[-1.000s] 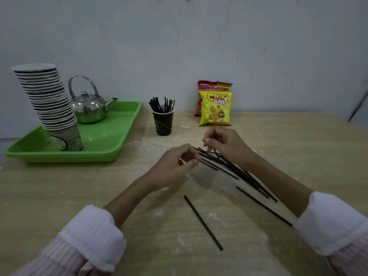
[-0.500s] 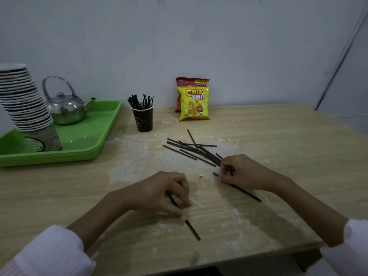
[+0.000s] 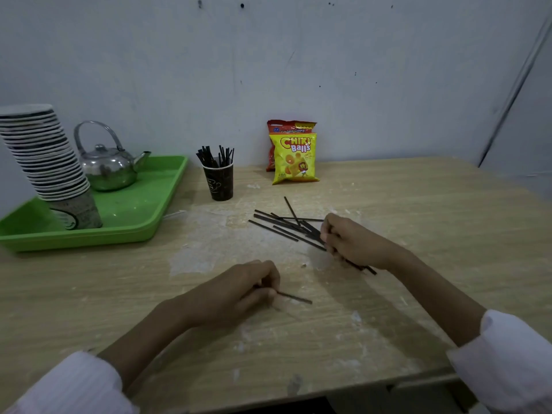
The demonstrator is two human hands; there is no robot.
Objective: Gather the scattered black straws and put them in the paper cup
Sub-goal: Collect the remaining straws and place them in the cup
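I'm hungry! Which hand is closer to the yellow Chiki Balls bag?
Right. The right hand grips straws in front of the Chiki Balls bag; the left hand pinches one straw farther toward the table's near edge.

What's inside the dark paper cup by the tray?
Black straws stand in the paper cup, tops fanned above its rim. Their lower ends and the cup's bottom are hidden by its wall.

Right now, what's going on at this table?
A person is gathering black straws off the wooden table. The left hand pinches a single straw near the front edge. The right hand grips the near end of the pile of straws, which fans out toward the back. The dark paper cup behind it already holds several straws and stands beside the green tray.
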